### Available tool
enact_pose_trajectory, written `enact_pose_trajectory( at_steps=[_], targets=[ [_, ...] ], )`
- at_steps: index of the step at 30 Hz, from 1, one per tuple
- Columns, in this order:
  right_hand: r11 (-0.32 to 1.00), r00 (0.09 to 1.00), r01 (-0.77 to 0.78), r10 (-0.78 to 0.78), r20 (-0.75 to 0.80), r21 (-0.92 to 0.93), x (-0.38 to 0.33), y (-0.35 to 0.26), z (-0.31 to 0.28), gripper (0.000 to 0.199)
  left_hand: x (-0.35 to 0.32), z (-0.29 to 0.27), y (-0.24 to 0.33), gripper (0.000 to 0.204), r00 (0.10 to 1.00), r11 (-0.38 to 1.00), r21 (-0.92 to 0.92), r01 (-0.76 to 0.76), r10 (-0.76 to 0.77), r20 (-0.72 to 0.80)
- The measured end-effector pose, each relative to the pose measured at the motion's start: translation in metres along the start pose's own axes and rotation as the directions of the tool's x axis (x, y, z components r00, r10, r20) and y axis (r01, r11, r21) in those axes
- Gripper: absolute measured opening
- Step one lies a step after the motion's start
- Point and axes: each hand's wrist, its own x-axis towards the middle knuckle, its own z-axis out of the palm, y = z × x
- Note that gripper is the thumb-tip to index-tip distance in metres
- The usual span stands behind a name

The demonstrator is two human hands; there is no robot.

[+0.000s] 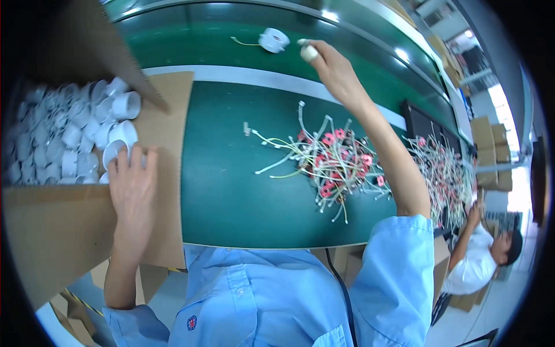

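Note:
At the open side of a cardboard box (58, 222), my left hand (133, 185) curls its fingers over a white plastic cup (115, 149); the thumb is hidden. Many similar round white cups (70, 136) fill the box. My right hand (332, 66) reaches out over the far green belt, with pale covers on the thumb and a finger. Those two tips stand slightly apart, and nothing shows between them. Just left of them lies a white round part (273, 40) with a thin yellowish wire trailing left, apart from the hand.
A heap of wired parts with pink and red pieces (332, 156) lies on the green work mat (231, 196). More white wires (442, 179) are piled at the right, near a black tray (419, 118). A cardboard flap (170, 202) borders the mat. A co-worker (477, 263) sits far right.

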Motion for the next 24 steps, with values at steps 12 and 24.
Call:
enact_pose_trajectory(
  at_steps=[12, 24],
  targets=[
    [0.895, 0.934, 0.356, -0.331, 0.136, -0.268, -0.187, -0.008, 0.011, 0.053, 0.066, 0.009, 0.080, 0.041, 0.821, 0.778, -0.377, -0.503, 0.294, -0.490],
    [0.917, 0.892, 0.396, -0.397, -0.218, -0.049, -0.142, -0.009, -0.011, 0.027, 0.073, 0.017, 0.091, 0.043, 0.925, 0.679, -0.684, -0.265, -0.021, -0.380]
  ],
)
